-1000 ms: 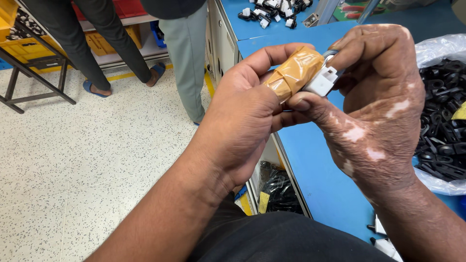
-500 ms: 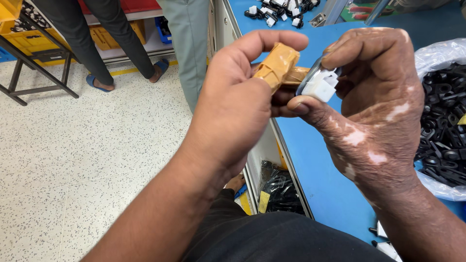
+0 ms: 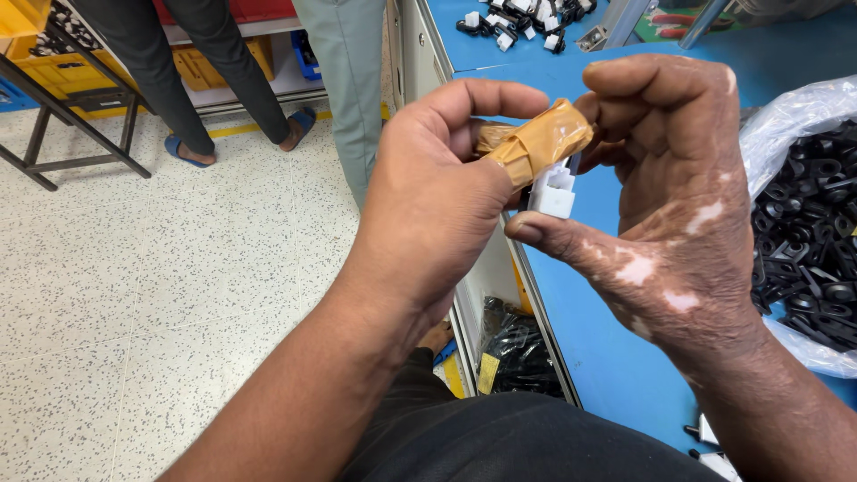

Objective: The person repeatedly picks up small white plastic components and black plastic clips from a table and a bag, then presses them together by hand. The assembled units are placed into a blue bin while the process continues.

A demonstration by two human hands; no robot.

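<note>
The left hand (image 3: 437,196) and the right hand (image 3: 665,205) meet in front of the person, above the edge of a blue bench (image 3: 607,357). Between them sits a small piece wrapped in tan tape (image 3: 536,143), and just under its right end a white plastic connector (image 3: 553,189) juts out. The left hand is closed around the taped piece, its thumb pressed along the near side and its forefinger curled over the top. The right hand grips the same assembly from the other side: its thumb reaches under the white connector and touches it, while its fingers bend over the upper end of the tape. Whether tape and connector are 1 joined part cannot be told.

Right of the right hand, a clear plastic bag (image 3: 786,116) lies open on the bench, filled with black plastic parts (image 3: 817,232). Beyond the hands, at the bench's far end, a cluster of small black and white connectors (image 3: 518,22) lies loose. Below the hands, under the bench edge, a dark bag of black pieces (image 3: 518,344) rests on a shelf. Left of the left hand, 2 people's legs (image 3: 268,71) stand on the speckled floor (image 3: 134,268) near yellow crates (image 3: 62,67).
</note>
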